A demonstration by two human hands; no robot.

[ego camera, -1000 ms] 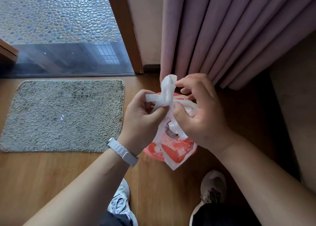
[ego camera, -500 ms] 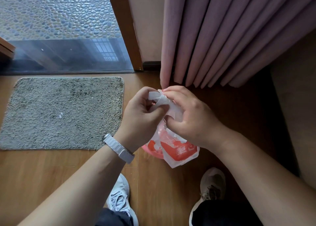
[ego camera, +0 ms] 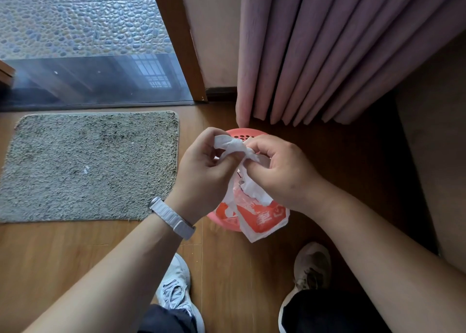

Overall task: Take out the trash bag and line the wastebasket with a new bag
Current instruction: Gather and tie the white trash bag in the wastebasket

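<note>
- Nearest, two sneakers are seen on the wooden floor [ego camera: 75, 252]: the left shoe [ego camera: 176, 289] and the right shoe [ego camera: 311, 269], with dark trouser legs at the bottom edge.
- A white watch band [ego camera: 171, 218] is worn on the left wrist, near and left of the bag.
- The trash bag [ego camera: 254, 214], white with red print, is held up between both hands; its body hangs below and just near of them, and its lower corner hangs past the basket's near rim.
- The left hand [ego camera: 201, 176] is closed around a twisted white handle of the bag, which is pinched between thumb and fingers at the hand's far right side.
- The right hand [ego camera: 282, 171] is curled, and the same twisted strip is gripped at its fingertips, just right of the left hand; the two hands nearly touch over the knot.
- The pink wastebasket [ego camera: 234, 133] stands on the floor directly under the hands and bag; only its perforated far rim and a near part of it are shown.
- To the left, a grey mat [ego camera: 88, 166] is laid on the floor.
- Farther off, a pink curtain [ego camera: 315, 50] hangs to the floor just beyond the basket, and a glass door [ego camera: 88, 42] with a wooden frame is seen at far left.
</note>
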